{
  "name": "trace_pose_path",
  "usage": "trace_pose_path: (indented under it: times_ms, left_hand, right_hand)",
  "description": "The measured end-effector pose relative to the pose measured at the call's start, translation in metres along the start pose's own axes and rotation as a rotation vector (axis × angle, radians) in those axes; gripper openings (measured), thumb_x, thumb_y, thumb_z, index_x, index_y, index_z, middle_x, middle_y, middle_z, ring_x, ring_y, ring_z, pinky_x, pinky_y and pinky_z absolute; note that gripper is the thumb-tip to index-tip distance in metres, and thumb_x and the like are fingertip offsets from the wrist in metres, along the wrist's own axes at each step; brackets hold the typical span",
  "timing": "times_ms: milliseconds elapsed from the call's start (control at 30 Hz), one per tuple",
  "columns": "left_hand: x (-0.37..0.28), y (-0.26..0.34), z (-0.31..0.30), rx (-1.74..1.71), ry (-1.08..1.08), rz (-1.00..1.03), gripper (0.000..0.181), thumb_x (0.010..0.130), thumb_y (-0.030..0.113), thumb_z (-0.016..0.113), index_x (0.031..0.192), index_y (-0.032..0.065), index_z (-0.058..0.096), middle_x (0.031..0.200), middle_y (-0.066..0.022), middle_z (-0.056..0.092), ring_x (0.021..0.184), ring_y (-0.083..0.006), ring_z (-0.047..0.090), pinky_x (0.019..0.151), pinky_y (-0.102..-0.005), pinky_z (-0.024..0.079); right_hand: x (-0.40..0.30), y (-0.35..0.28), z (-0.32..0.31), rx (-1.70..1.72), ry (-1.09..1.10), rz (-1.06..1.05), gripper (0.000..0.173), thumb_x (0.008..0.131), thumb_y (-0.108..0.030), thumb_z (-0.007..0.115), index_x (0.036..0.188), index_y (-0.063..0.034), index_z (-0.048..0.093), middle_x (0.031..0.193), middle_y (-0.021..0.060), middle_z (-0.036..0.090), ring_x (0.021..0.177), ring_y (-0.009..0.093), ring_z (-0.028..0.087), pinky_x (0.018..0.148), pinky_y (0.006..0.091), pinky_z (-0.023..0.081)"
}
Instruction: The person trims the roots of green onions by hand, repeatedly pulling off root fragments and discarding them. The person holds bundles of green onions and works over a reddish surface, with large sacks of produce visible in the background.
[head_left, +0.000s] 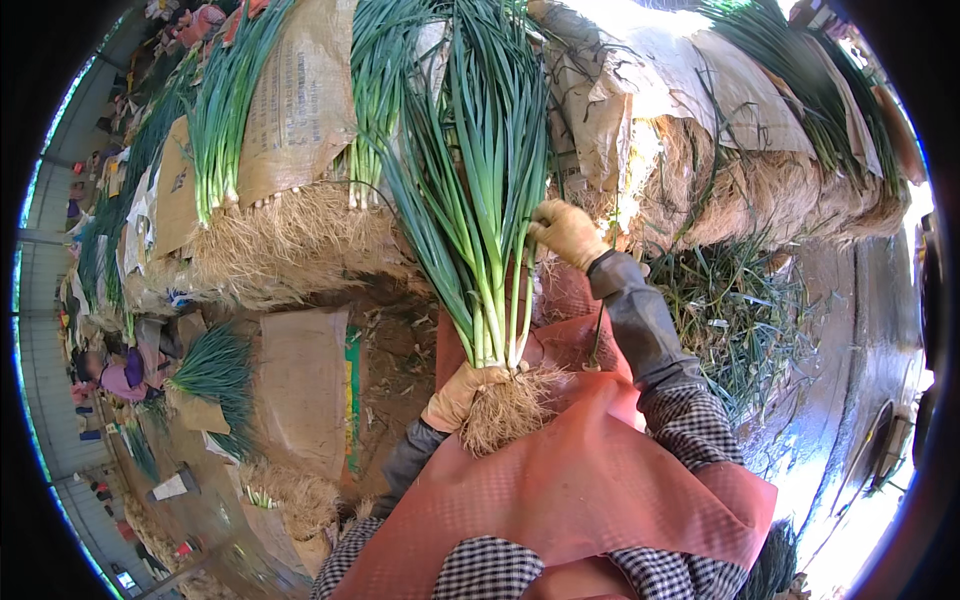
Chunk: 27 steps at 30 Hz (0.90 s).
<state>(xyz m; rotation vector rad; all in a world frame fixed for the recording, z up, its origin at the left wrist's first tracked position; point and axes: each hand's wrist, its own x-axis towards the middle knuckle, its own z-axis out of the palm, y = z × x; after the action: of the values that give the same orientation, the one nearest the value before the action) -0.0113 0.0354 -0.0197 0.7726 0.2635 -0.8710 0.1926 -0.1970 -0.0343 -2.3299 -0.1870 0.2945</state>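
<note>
A bunch of long green onions (491, 247) stands upright before me, white stems down and leaves spread upward. My left hand (461, 394), in a pale glove, is closed around the stems just above the tangled roots (506, 416). The roots hang over a red plastic apron (570, 472) on my lap. At the bunch's right side, my right hand (570, 232), also gloved, has its fingertips bent against an outer leaf. Whether those fingers pinch that leaf is hard to tell.
Ahead, woven sacks (300, 105) cover stacked onions with fringed roots (292, 232). Leaf trimmings (739, 315) are heaped at the right, beside wet floor (855, 360). A flat sack (304, 390) lies on the ground at left. Farther left sits another person (127, 375) near more onions (217, 375).
</note>
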Motion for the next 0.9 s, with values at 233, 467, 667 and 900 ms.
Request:
trace_pose_path:
  times_ms: [233,467,667,900]
  left_hand:
    - [-0.005,-0.003,0.007,-0.228,-0.128,0.008,0.044,0.089,0.013,0.061,0.13,-0.0007,0.052,0.114,-0.0074,0.063,0.101,-0.0164,0.062,0.091,-0.0322,0.053]
    - [0.028,-0.009,0.023,-0.182,-0.115,0.02,0.045,0.089,0.013,0.06,0.13,-0.0009,0.049,0.119,-0.0096,0.06,0.104,-0.0183,0.061,0.092,-0.0324,0.052]
    - [0.02,-0.004,0.036,-0.292,0.001,0.069,0.043,0.09,0.012,0.06,0.13,-0.0007,0.049,0.115,-0.0086,0.061,0.1,-0.0177,0.063,0.091,-0.0321,0.052]
    - [0.04,-0.017,0.042,-0.201,0.073,0.183,0.04,0.088,0.005,0.062,0.127,0.0012,0.051,0.11,-0.0055,0.061,0.101,-0.0153,0.06,0.089,-0.0282,0.051]
  right_hand:
    - [-0.06,0.101,-0.116,0.468,0.808,0.326,0.03,0.093,-0.029,0.057,0.112,-0.0081,0.066,0.094,0.0056,0.067,0.081,0.016,0.06,0.075,0.0258,0.047]
    - [-0.131,-0.032,0.003,0.891,-0.153,0.37,0.029,0.098,-0.024,0.058,0.12,-0.0059,0.063,0.088,0.0004,0.065,0.069,0.005,0.054,0.058,0.0187,0.044]
    - [-0.13,-0.045,0.001,0.634,0.031,0.316,0.023,0.098,-0.02,0.058,0.11,-0.0015,0.066,0.079,0.001,0.065,0.066,0.007,0.058,0.059,0.0232,0.048]
    - [-0.135,-0.025,0.031,0.677,0.1,0.272,0.025,0.098,-0.018,0.057,0.119,-0.0051,0.064,0.094,0.0036,0.069,0.07,0.009,0.061,0.058,0.0231,0.05]
